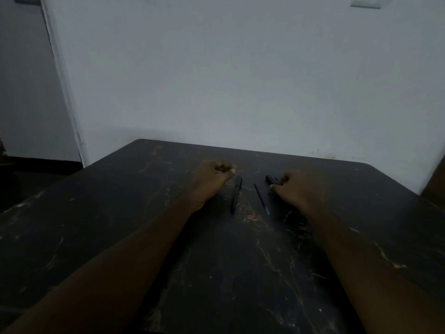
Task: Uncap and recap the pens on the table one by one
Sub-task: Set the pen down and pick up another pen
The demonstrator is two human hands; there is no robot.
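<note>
The scene is dim. Two dark pens lie on the black marbled table (216, 273) between my hands: a thicker capped pen (236, 194) on the left and a thin pen (261, 198) on the right. My left hand (214, 175) rests on the table as a curled fist beside the thicker pen and holds nothing. My right hand (295, 186) has its fingers curled round a third dark pen (271, 180), whose far end sticks out past the fingers. The rest of that pen is hidden under the hand.
A pale wall (240, 80) stands just behind the table's far edge. A door frame (62, 92) runs down the left, and a brown object (435, 184) sits at the right edge. Both my forearms lie across the tabletop.
</note>
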